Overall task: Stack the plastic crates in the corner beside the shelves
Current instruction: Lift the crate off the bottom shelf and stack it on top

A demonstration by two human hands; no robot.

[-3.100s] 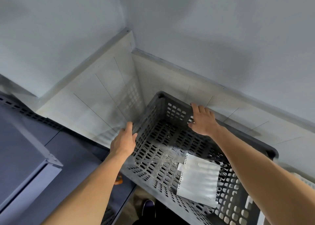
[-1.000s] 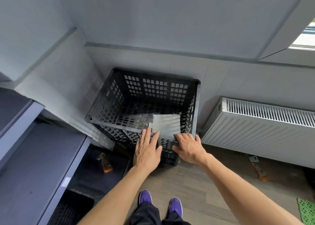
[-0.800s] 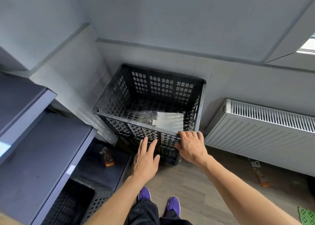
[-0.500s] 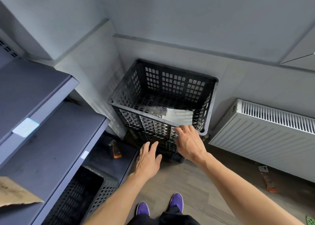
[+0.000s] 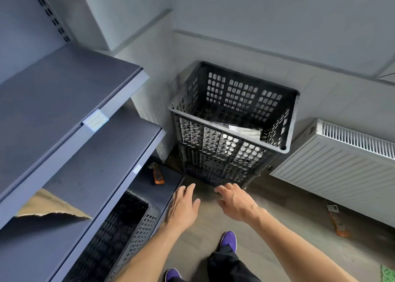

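- Two hands in view, both empty: left hand [image 5: 184,207] and right hand [image 5: 235,202] reach forward, palms down, low over the floor [image 5: 277,217].
- Left fingers [image 5: 184,191] straight and slightly spread, holding nothing; their tips lie near the front corner of the bottom shelf, just left of the foot of the stack.
- Right fingers [image 5: 227,189] loosely extended, holding nothing; their tips are just in front of the lowest crate. Cannot tell whether they touch it.
- Top crate [image 5: 213,136], black perforated plastic, sits upright on the lower crates [image 5: 215,171] in the corner, between the shelves [image 5: 64,93] on the left and the radiator [image 5: 342,164] on the right. Number of lower crates not certain.
- The top crate's rim is well above both hands; neither hand is on it.
- White sheet [image 5: 245,130] lies inside the top crate, near its front wall.
- Bottom shelf holds a grey crate [image 5: 130,234] and, nearer the corner, an orange-handled scraper [image 5: 158,176].
- Torn cardboard [image 5: 49,207] lies on a middle shelf; a white label [image 5: 95,119] is on the upper shelf's edge.
- Second orange-handled tool [image 5: 337,223] on the floor below the radiator.
- Purple shoes [image 5: 229,241] at the bottom of the frame, behind the hands.
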